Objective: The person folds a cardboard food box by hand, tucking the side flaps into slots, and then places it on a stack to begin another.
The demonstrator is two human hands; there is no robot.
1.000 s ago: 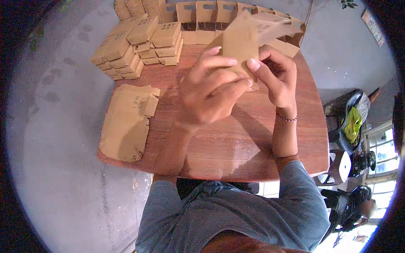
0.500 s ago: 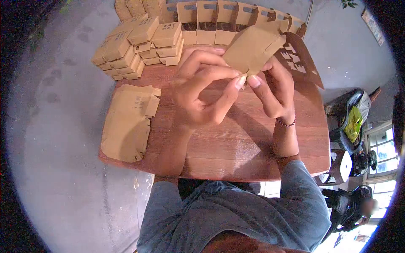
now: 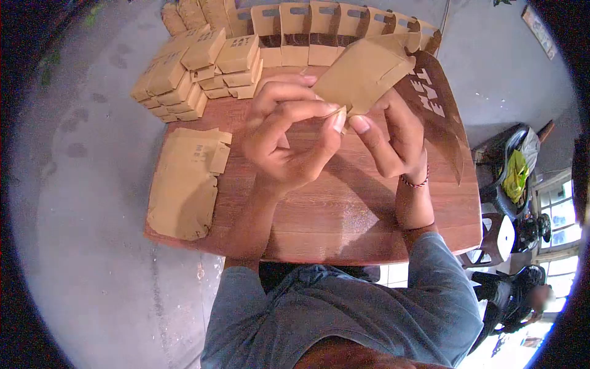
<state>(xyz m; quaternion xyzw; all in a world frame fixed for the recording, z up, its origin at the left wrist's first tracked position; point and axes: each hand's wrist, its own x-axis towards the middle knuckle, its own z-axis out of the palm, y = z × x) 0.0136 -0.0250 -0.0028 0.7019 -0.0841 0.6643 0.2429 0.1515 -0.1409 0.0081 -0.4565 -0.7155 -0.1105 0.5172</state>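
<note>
At the far left, a stack of small boxes (image 3: 196, 61) stands on the back corner of the table (image 3: 307, 212), several with "EAT ME" printed on their tops. In front of the stack, at the table's left side, flat cardboard (image 3: 178, 190) lies with the same print near its upper edge and a notched tab sticking out on its right. A row of upright boxes (image 3: 324, 26) with slots near their tops curves along the back edge, partly hidden behind the raised work. The left hand (image 3: 286, 135) has its thumb and forefinger pinched together at the lower edge of a part-folded box (image 3: 362, 74), which is held up above the middle of the table. A brown panel (image 3: 430, 98) with pale "EAT ME" lettering hangs from this box toward the right, in shadow. The right hand (image 3: 393, 132) grips the same lower corner, its thumb in front, close to the left thumb, and its other fingers behind the cardboard, partly hidden. A thin bracelet (image 3: 415, 182) circles the right wrist. Farther right, beyond the table, are a dark chair (image 3: 491, 160) holding a yellow bag (image 3: 515, 177), a stool (image 3: 504, 240), and a person (image 3: 513, 295) in dark clothes near a window (image 3: 562, 215).
</note>
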